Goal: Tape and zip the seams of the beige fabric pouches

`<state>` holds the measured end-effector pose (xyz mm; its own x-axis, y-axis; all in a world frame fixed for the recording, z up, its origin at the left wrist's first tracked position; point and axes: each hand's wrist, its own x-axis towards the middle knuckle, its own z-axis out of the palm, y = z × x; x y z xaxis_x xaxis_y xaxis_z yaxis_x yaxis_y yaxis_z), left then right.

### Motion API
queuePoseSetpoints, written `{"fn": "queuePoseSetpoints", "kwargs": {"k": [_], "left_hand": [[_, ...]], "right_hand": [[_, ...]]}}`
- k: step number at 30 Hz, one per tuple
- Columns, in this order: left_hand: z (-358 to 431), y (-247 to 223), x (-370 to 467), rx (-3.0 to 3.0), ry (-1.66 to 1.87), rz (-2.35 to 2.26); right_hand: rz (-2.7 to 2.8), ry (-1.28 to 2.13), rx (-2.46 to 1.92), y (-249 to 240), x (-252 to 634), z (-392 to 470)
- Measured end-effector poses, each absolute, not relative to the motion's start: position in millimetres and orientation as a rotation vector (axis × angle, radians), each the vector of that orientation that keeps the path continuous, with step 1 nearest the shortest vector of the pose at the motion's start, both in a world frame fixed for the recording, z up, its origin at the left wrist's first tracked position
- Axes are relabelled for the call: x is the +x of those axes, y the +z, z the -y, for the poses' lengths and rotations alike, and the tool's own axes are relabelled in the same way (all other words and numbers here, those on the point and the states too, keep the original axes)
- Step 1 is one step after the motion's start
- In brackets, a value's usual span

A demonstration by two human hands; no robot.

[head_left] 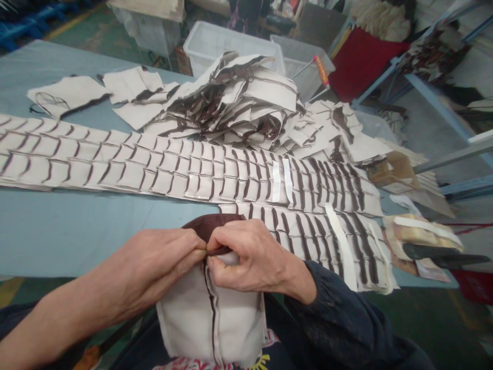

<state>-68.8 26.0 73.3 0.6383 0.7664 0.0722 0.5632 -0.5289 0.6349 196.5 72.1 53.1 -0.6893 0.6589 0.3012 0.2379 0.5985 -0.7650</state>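
Observation:
A cream fabric piece with a dark brown edge and a central seam (pixel 234 318) hangs upright in front of my body. My left hand (pixel 165 262) pinches its brown upper part close to the seam. Right beside it, my right hand (pixel 246 252) grips the same spot between thumb and bent forefinger. The fingertips of both hands nearly meet at the top of the seam. Whatever lies between the fingertips is too small to make out. Behind the hands, overlapping rows of similar cream pieces with brown edges (pixel 200 167) cover a long strip of the blue-grey table (pixel 96 231).
A loose heap of cream and brown pieces (pixel 246 97) lies at the back. Eyeglasses (pixel 50 100) rest on a piece at far left. White strips (pixel 341 246) lie over the rows. Black-handled scissors (pixel 439 252) sit at right, near a cardboard box (pixel 396 172). Plastic bins (pixel 231 43) stand beyond.

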Motion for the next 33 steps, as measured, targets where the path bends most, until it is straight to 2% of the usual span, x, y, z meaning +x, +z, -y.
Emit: {"fn": "queuePoseSetpoints", "kwargs": {"k": [4,11,15,23,33], "left_hand": [[-31.4,79.8,-58.6,2.176,0.466,-1.036],[-43.8,68.1,-46.1,1.861,0.498,-1.046],[-47.4,61.9,-39.3,1.783,0.504,-1.067],[-49.0,65.1,-29.2,1.779,0.588,-1.187],[-41.4,72.4,-21.2,1.915,0.731,-1.202]], "right_hand": [[2.23,0.995,-0.712,52.4,197.9,-76.5],[2.16,1.294,-0.785,58.8,218.8,-82.0],[2.098,1.327,-0.794,54.6,224.7,-82.5],[2.143,0.938,-0.622,37.2,229.1,-83.7],[2.309,0.39,-0.581,45.2,232.1,-72.8]]}}
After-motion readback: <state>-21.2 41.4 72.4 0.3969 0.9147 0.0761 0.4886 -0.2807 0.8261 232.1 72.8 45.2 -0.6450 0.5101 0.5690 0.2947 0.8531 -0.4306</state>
